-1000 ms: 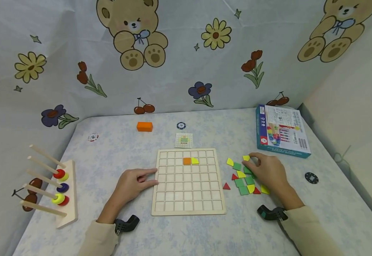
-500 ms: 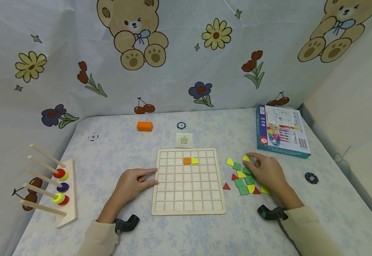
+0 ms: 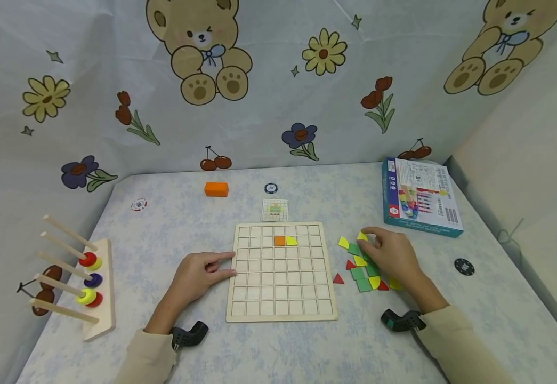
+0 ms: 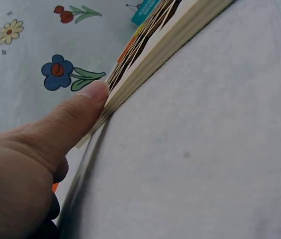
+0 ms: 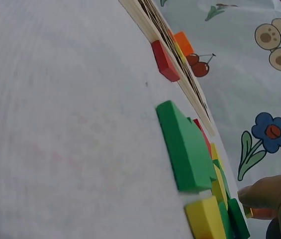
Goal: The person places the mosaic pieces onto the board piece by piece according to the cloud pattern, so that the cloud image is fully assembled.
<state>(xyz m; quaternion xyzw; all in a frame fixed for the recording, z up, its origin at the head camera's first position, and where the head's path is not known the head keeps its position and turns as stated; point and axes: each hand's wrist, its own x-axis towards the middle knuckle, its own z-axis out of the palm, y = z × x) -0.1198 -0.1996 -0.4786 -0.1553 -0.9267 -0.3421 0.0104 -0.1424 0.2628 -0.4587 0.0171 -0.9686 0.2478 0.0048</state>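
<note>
A wooden grid board [image 3: 280,298] lies in the middle of the table, with an orange tile [image 3: 280,241] and a yellow tile [image 3: 291,241] in its second row. My left hand [image 3: 230,265] rests at the board's left edge, index finger and thumb straight against it; the left wrist view shows the thumb [image 4: 65,124] pressing the board's side [image 4: 170,45]. My right hand [image 3: 365,240] is curled over a pile of green, yellow and red tiles [image 3: 363,277] to the right of the board. Its fingertips pinch a yellow tile [image 3: 362,236] at the pile's far end.
A pattern card [image 3: 275,210] lies just beyond the board, with an orange block [image 3: 216,189] and a chip [image 3: 271,188] farther back. A blue box [image 3: 419,197] sits at the back right and a dark chip [image 3: 464,266] at the right. A peg rack with rings [image 3: 93,288] stands on the left.
My right hand has shifted slightly left over the pile, and the yellow tile at its fingertips moved with it. The left hand has stayed still.
</note>
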